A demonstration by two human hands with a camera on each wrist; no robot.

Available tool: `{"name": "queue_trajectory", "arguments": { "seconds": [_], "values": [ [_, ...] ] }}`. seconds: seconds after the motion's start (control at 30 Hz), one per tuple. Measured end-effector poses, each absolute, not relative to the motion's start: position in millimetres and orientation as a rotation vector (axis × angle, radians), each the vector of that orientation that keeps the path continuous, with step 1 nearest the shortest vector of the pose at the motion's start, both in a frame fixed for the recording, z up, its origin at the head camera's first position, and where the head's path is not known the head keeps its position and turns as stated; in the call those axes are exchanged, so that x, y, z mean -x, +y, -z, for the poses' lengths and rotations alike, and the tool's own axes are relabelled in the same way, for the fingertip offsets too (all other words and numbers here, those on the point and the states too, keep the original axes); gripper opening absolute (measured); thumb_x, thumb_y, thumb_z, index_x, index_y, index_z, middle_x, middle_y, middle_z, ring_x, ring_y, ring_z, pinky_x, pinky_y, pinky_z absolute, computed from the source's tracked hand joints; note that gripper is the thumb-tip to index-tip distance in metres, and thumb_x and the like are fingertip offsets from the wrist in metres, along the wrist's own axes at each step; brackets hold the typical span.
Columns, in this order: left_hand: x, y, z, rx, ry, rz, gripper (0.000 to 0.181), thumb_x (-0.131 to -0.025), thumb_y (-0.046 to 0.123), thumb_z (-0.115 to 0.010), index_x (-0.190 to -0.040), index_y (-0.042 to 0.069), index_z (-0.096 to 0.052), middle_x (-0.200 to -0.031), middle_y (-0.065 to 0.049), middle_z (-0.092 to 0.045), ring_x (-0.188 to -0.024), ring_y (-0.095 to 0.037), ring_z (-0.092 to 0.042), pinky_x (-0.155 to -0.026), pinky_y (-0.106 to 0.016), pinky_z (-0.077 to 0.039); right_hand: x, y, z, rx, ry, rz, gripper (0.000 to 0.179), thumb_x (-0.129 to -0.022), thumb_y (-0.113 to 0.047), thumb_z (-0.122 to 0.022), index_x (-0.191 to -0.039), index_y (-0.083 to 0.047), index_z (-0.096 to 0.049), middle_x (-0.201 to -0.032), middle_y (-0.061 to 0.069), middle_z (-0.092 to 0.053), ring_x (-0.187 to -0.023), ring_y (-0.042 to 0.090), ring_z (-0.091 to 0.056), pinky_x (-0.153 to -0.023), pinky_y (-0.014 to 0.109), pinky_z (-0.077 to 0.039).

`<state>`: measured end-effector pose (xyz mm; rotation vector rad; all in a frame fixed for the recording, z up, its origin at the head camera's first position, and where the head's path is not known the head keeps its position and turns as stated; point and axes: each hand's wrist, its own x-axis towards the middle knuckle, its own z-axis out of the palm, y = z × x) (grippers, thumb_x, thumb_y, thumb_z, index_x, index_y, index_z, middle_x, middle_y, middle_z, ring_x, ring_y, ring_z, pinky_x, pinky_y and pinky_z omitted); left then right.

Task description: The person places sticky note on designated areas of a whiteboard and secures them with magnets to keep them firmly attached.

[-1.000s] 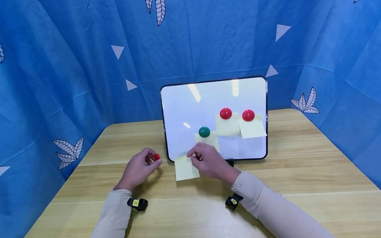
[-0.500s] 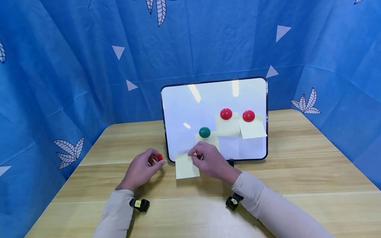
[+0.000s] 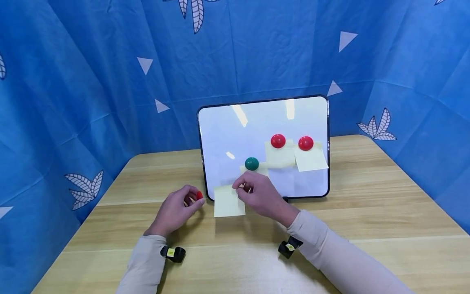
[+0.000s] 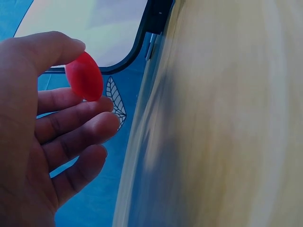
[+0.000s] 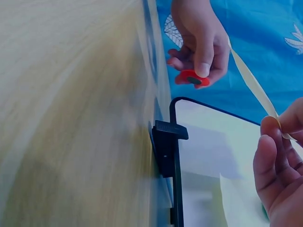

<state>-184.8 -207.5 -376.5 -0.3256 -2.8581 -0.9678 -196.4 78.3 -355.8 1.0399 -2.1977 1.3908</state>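
Between thumb and fingertips my left hand (image 3: 176, 210) pinches a round red magnet (image 4: 84, 76), left of the whiteboard's lower corner. The right wrist view shows a dark disc on the magnet's back. My right hand (image 3: 262, 198) pinches a pale yellow sticky note (image 3: 229, 202) by its upper right part, in front of the whiteboard (image 3: 235, 139). In the right wrist view the note is seen nearly edge-on, apart from the board. Just behind the right hand, a green magnet (image 3: 251, 163) sits at the top of another note, partly hidden by that hand.
Two red magnets (image 3: 278, 141) hold two more yellow notes (image 3: 311, 159) on the right half of the board. A black foot (image 5: 166, 146) supports the board on the wooden table (image 3: 385, 196). Blue patterned cloth (image 3: 110, 81) hangs behind and at both sides.
The sticky note has risen slightly in my right hand, and covers more of the board's lower edge. My left hand has shifted a little to the right with the red magnet.
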Motion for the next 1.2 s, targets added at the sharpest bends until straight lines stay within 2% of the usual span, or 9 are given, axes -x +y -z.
{"name": "queue_trajectory", "arguments": {
  "seconds": [1.2],
  "values": [
    [185.1, -203.8, 378.5, 0.344, -2.873, 0.953, 0.031, -0.092, 0.038, -0.073, -0.112, 0.016, -0.065, -0.096, 0.004, -0.065, -0.083, -0.015, -0.06, -0.074, -0.034, -0.051, 198.4, 82.0, 348.0, -1.044, -2.178, -1.37, 0.013, -0.087, 0.003, -0.064, -0.091, -0.008, -0.07, -0.087, -0.005, -0.062, -0.071, 0.01, -0.057, -0.062, 0.026, -0.052]
  ]
}}
